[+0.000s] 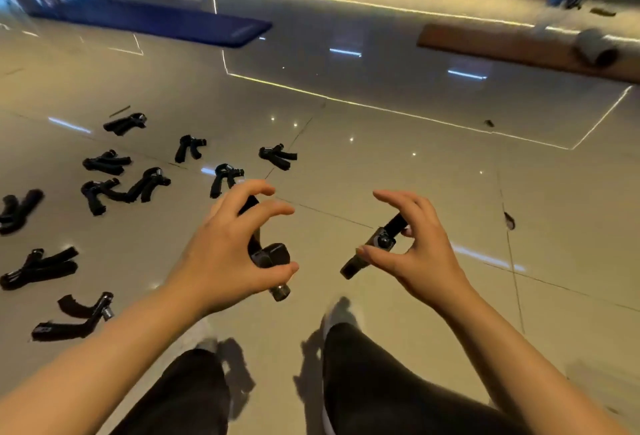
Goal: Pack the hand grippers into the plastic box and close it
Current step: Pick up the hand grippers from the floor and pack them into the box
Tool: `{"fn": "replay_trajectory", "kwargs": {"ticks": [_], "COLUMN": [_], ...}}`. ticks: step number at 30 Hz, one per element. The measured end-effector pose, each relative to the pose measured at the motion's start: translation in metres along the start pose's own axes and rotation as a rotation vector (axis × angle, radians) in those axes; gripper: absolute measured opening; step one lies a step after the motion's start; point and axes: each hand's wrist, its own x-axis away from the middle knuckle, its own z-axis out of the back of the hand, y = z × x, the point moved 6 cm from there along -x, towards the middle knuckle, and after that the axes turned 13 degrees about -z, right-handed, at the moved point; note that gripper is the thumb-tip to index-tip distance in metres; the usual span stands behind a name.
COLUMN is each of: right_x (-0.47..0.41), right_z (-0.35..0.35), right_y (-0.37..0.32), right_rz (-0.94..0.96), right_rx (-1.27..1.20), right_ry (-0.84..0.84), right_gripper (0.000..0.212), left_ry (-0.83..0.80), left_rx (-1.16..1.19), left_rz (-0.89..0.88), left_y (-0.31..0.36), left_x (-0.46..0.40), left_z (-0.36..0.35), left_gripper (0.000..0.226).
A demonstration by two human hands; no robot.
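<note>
One black hand gripper [266,254] sits gripped in the left hand [228,247]; a second gripper [375,247] is pinched by the right hand [415,247]; more grippers [104,188] lie scattered on the tiled floor [415,164] to the left.

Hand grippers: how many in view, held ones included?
12. One gripper in the left hand, one in the right hand, ten on the floor at left: three far, four middle, three near. More may lie off-frame.

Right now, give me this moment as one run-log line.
left hand: holds black hand gripper | right hand: holds second black hand gripper | more grippers loose on glossy tiled floor | plastic box: not in view
</note>
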Motion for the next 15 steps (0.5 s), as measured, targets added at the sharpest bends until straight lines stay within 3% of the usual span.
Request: {"fn": "replay_trajectory", "kwargs": {"ticks": [9,15], "right_x": [0.159,0.252], "right_z": [0.203,0.326], "right_y": [-0.024,-0.011], "right_rz": [0.053,-0.019], "right_rx": [-0.026,0.038], "right_ry": [0.206,0.305], "right_gripper": [0.066,0.067], "left_ry": [0.113,0.065], "left_rx": [0.023,0.118], "left_rz": [-0.210,-0.305], "left_y": [0.251,0.382], "left_x": [-0.045,-0.053], "left_z": [0.013,-0.017], "left_gripper": [0.059,0.064]}}
